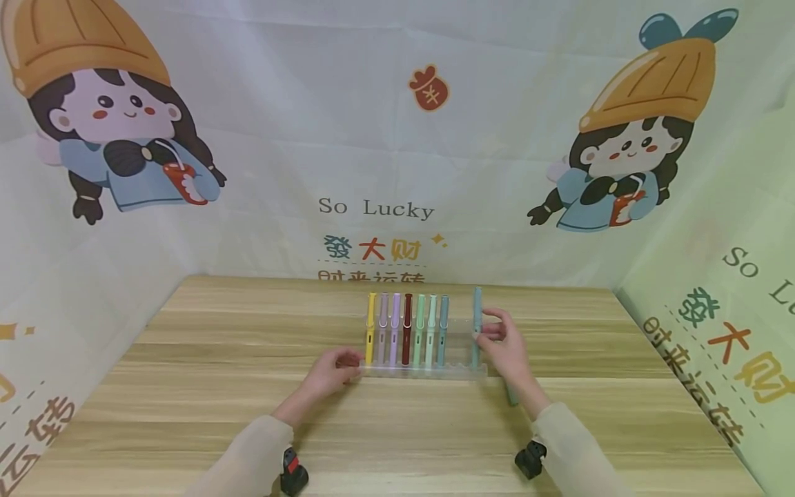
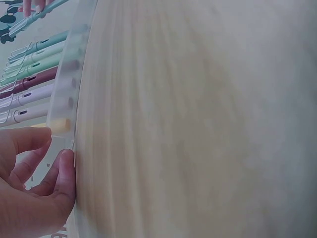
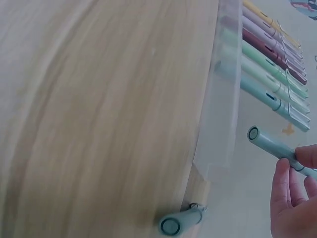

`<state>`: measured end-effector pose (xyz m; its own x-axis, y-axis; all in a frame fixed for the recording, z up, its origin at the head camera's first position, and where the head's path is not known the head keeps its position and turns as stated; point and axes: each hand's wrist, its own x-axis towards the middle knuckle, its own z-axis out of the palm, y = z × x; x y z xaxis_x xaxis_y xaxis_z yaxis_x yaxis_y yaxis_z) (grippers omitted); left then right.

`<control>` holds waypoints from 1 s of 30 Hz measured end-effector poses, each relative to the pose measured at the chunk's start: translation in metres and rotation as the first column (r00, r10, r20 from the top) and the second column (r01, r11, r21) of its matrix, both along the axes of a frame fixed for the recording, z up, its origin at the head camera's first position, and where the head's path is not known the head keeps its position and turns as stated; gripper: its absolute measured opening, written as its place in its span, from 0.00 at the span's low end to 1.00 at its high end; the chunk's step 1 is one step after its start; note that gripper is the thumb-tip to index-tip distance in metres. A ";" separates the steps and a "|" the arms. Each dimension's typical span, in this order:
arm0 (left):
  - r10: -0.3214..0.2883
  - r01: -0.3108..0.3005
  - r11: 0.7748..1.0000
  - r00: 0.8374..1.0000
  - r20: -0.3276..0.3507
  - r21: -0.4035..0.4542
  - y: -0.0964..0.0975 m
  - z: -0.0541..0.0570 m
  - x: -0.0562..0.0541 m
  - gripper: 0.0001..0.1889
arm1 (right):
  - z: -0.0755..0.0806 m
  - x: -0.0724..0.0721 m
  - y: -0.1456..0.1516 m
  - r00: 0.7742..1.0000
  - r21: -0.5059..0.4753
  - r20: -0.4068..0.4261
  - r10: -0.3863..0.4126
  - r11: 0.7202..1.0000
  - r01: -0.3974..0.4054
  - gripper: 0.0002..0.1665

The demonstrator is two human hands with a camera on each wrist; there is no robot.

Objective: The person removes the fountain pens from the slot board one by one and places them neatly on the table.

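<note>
A clear pen stand (image 1: 425,371) on the table carries a row of upright capped pens: a yellow pen (image 1: 370,330), two purple pens (image 1: 395,330), a dark red pen (image 1: 406,330), two light green pens (image 1: 419,331) and a blue pen (image 1: 443,331). My left hand (image 1: 335,371) grips the stand's left end, fingers and thumb curled at its corner (image 2: 62,141). Near the other end, my right hand (image 1: 506,345) pinches another blue pen (image 1: 477,310) between thumb and fingers. That pen is upright, and in the right wrist view its lower end is apart from the stand.
One more blue-green pen (image 1: 512,392) lies on the wooden table (image 1: 410,435), just right of the stand and partly behind my right wrist. A printed cloth (image 1: 298,138) hangs behind the table and along both sides.
</note>
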<state>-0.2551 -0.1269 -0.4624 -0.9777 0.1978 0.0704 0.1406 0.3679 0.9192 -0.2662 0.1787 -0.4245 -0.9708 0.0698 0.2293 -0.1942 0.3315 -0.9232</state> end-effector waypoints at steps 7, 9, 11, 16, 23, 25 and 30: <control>-0.007 0.007 1.000 1.000 -0.008 0.007 0.000 -0.001 -0.001 0.10 | 0.003 0.008 0.016 0.999 0.039 0.039 0.024 0.999 -0.026 0.27; -0.007 0.007 1.000 1.000 -0.006 0.005 -0.001 -0.001 -0.001 0.10 | 0.004 0.010 0.021 0.999 0.050 0.045 0.031 0.998 -0.034 0.27; -0.009 0.009 1.000 1.000 -0.005 0.002 0.000 -0.001 -0.001 0.10 | 0.005 0.013 0.026 0.998 0.053 0.057 0.036 0.998 -0.039 0.27; -0.004 0.004 1.000 1.000 -0.002 0.005 0.000 0.000 -0.001 0.10 | 0.005 0.014 0.039 0.996 0.065 0.087 0.029 0.997 -0.035 0.27; -0.013 0.013 1.000 1.000 -0.021 0.006 0.000 0.000 0.000 0.10 | -0.001 0.014 0.056 0.995 0.102 0.097 0.019 0.994 -0.029 0.27; -0.010 0.010 1.000 1.000 -0.020 0.003 0.000 0.000 0.000 0.10 | -0.003 0.013 0.060 0.994 0.127 0.111 0.014 0.992 -0.028 0.28; -0.010 0.010 1.000 1.000 -0.015 -0.007 0.000 0.000 -0.001 0.10 | -0.003 0.015 0.066 0.993 0.181 0.120 0.007 0.983 -0.029 0.28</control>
<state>-0.2561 -0.1270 -0.4628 -0.9745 0.2084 0.0834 0.1579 0.3723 0.9146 -0.2511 0.2451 -0.4270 -0.9926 0.0200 0.1199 -0.0945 0.4937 -0.8645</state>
